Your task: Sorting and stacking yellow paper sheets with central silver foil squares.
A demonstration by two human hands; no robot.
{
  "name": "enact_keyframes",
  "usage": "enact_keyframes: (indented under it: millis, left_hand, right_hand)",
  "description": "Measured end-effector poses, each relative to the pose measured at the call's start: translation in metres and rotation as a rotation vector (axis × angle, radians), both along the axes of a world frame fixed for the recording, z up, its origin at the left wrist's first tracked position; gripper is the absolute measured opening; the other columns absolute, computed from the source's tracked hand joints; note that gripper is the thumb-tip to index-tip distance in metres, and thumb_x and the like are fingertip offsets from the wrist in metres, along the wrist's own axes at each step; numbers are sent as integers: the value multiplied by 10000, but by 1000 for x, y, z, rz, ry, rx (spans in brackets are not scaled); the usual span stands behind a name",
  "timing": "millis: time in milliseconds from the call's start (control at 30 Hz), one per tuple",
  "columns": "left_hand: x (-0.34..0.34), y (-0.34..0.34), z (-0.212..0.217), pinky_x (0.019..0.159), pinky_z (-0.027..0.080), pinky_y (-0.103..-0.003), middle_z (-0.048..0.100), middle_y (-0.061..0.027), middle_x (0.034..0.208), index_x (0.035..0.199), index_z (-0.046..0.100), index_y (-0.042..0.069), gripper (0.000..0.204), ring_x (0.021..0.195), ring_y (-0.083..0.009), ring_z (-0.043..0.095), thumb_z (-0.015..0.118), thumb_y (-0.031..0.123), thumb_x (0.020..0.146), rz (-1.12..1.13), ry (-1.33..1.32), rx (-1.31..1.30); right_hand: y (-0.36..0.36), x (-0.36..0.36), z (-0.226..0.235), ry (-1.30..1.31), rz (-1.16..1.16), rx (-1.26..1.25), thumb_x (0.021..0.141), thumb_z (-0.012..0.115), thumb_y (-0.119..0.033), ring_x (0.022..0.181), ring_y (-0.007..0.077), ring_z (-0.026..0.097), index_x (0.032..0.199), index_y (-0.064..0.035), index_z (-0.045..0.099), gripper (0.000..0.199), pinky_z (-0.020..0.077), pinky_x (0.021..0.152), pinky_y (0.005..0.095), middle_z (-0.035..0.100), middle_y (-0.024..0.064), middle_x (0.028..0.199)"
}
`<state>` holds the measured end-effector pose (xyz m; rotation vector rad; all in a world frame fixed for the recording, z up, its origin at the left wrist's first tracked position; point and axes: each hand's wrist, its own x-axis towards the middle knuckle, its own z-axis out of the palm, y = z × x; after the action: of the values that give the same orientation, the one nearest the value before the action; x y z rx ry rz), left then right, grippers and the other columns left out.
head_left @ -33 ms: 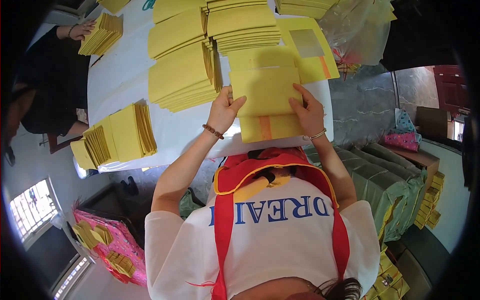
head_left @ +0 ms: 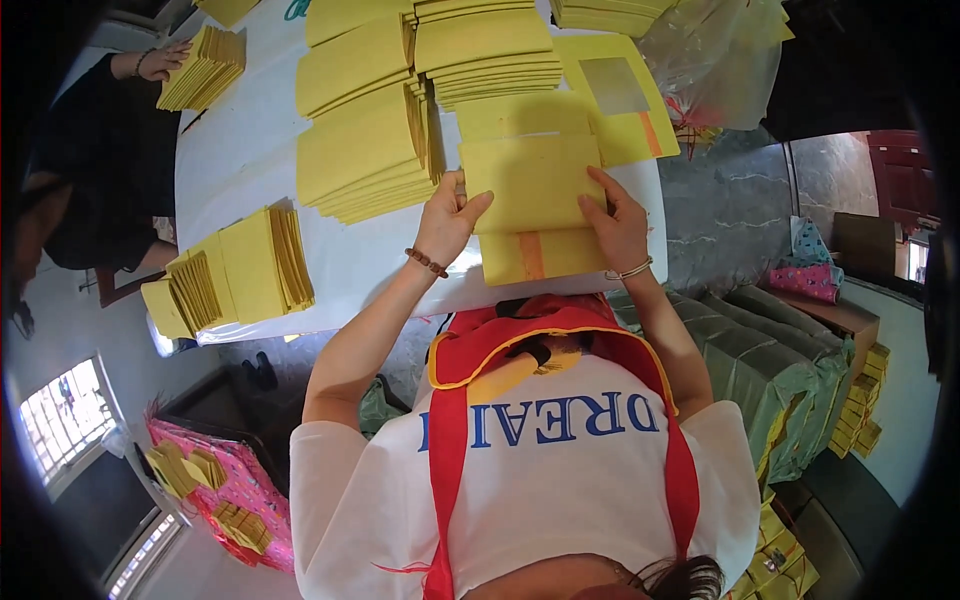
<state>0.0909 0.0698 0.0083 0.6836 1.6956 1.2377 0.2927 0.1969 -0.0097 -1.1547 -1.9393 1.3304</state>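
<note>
Edges matter most right now: the yellow panel [head_left: 528, 185] lies in front of me at the near side of the white-covered table [head_left: 240, 170], and both hands are on it. My left hand [head_left: 448, 220] is grasping its left edge, thumb laid across the upper face, fingers curled at the side; my right hand [head_left: 620, 225] is grasping the right edge, thumb on the face, index finger reaching up along the border. What the hidden fingertips do underneath, I cannot tell. Below the panel, toward me, a yellow strip-marked piece [head_left: 505, 260] shows its orange band; whether the two are joined, I cannot tell either. So, to handle this well, I'd say level wrists, equal pressure from both thumbs, and the panel's near edge parallel to the piece below. Too hard a pinch could dent the sides; a lopsided one could skew it. Watch the neighbours too: a big yellow stack [head_left: 360, 155] stands close by my left knuckles, and a yellow windowed sheet [head_left: 640, 75] lies just beyond my right fingers, so elbows in and small corrections seem wise. Across at far left, a co-worker's hand [head_left: 163, 62] rests on a smaller yellow stack [head_left: 207, 72].
</note>
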Motion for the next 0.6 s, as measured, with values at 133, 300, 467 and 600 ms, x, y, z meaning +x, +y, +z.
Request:
enact_keyframes:
  millis: [133, 300, 467, 600]
  left_hand:
    - [-3, -9, -8, 445, 339, -227, 517, -1, 611, 1160, 454, 42, 376, 490, -84, 450, 613, 180, 849, 14, 173, 30]
    - [9, -7, 50, 690, 442, -349, 570, -116, 997, 1256, 426, 68, 525, 826, -254, 562, 641, 214, 800, -244, 1118, 86]
    - [26, 28, 38, 970, 334, -442, 398, -130, 1338, 1315, 400, 105, 598, 1218, -305, 383, 616, 316, 799, -540, 1314, 384]
    - [31, 28, 2, 1043, 224, -471, 341, -125, 1390, 1346, 374, 123, 630, 1291, -310, 286, 538, 438, 825, -664, 1311, 256]
  right_hand:
    - [-1, -3, -4, 51, -18, 14, 776, 639, -184, 573, 103, 499, 1165, -73, 576, 410, 410, 555, 254, 594, 78, 696]
    - [1, -1, 0, -1, -18, -10, 775, 639, -175, 600, 121, 529, 1167, -60, 572, 413, 434, 587, 250, 633, 104, 763]
    - [2, -3, -3, 68, -22, -11, 776, 641, -170, 598, 130, 533, 1161, -49, 574, 409, 437, 584, 262, 636, 115, 764]
    - [2, -1, 5, -52, 27, 27, 778, 636, -163, 613, 143, 571, 1144, -32, 578, 394, 444, 577, 251, 642, 129, 760]
